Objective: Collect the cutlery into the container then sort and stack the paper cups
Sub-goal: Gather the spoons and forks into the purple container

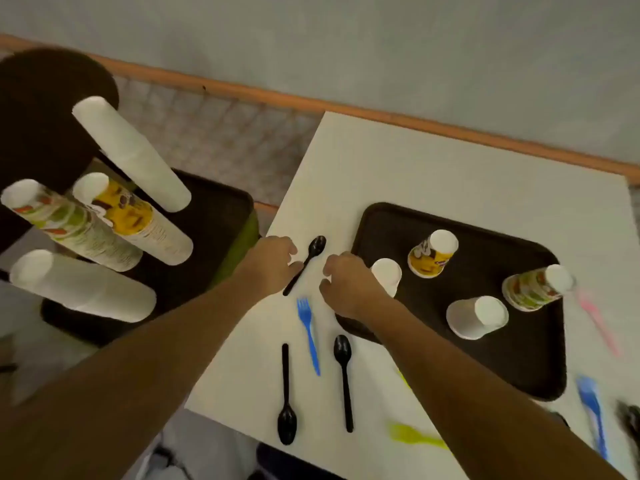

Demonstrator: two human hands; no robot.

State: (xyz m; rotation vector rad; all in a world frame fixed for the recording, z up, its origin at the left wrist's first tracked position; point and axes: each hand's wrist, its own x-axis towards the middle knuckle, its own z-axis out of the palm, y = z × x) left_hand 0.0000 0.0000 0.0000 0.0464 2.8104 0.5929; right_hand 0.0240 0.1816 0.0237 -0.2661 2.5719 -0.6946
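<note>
**Left hand at the far spoon, right hand by the cup tray**

My left hand [273,261] is curled. Its fingertips touch the handle of the far black spoon [306,263] on the white table [433,168]. I cannot tell whether I am pinching the spoon or only touching it. My right hand [346,287] is close beside it, over the near left corner of the right tray [485,368]. Its fingers are curled under with nothing showing in them, just beside the small white cup [387,273].

I count three black spoons: the far one, plus the near-left spoon [286,396] and the near-right spoon [343,379], both closer to me. There are two blue forks. The first blue fork [309,334] lies between my hands and the near spoons, and the second blue fork [593,414] lies right of the tray. A blurred pink piece of cutlery [599,320] also lies right of the tray, and a yellow-green fork [415,436] is beside my right forearm.

Four single cups stand on the right tray: the small white one, a yellow cup [431,254], a green-patterned cup [536,285] and a larger white cup [476,317].

Four cup stacks stand on the left tray [214,216]: a tall white stack [131,154], a low white stack [79,285], a yellow stack [135,220] and a green-patterned stack [72,226].
</note>
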